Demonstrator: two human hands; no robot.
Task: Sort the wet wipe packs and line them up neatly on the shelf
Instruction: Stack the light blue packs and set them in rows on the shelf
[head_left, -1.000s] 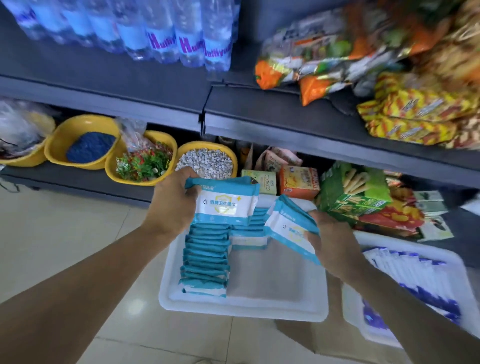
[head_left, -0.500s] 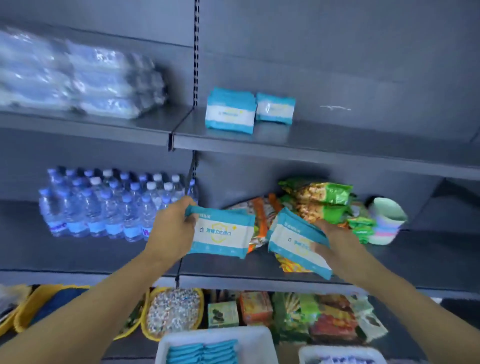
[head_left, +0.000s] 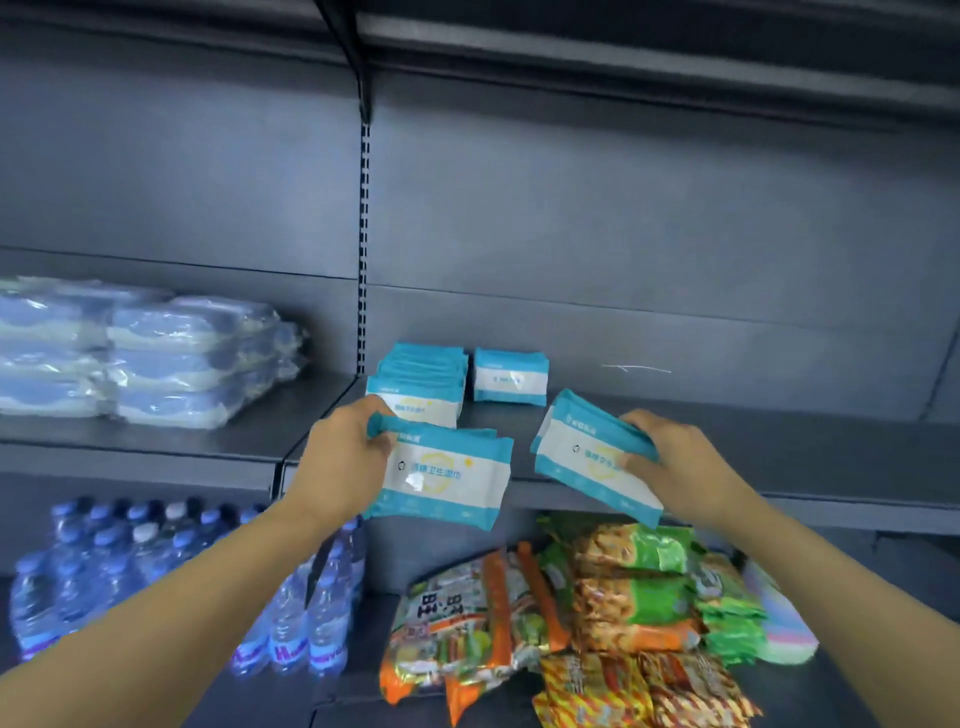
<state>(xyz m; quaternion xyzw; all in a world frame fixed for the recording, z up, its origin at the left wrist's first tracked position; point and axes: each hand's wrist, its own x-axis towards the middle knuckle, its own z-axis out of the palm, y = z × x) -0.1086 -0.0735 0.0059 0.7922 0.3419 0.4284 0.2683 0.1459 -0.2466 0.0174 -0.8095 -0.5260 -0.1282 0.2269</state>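
Two handfuls of teal-and-white wet wipe packs, both held at centre frame just in front of the grey shelf (head_left: 727, 436) edge. Left hand (head_left: 343, 457) grips the left bundle (head_left: 441, 478) by its top left corner, fingers curled over the teal band; several packs stacked flat together, face toward camera, roughly level. Right hand (head_left: 670, 462) grips the right bundle (head_left: 582, 457) at its right end, thumb on the face, fingers wrapped behind; this bundle tilts, left end higher, lower right corner dipping below the shelf lip. The two bundles sit near each other, not touching.

Behind them on the shelf, by the slotted upright (head_left: 364, 234): a row of standing packs (head_left: 421, 384), front one partly hidden by the left hand. Just beside it to the right, a single upright pack (head_left: 511, 382), a narrow gap between.

Left of frame, same level: clear-wrapped blue bundles (head_left: 156, 358) stacked in layers.

Lower left: water bottles (head_left: 156, 571) with blue caps, crowded together. Lower centre and right: snack bags (head_left: 597, 613) in green, orange and red, heaped loosely, with a pastel stack (head_left: 779, 618) at far right, blurred.
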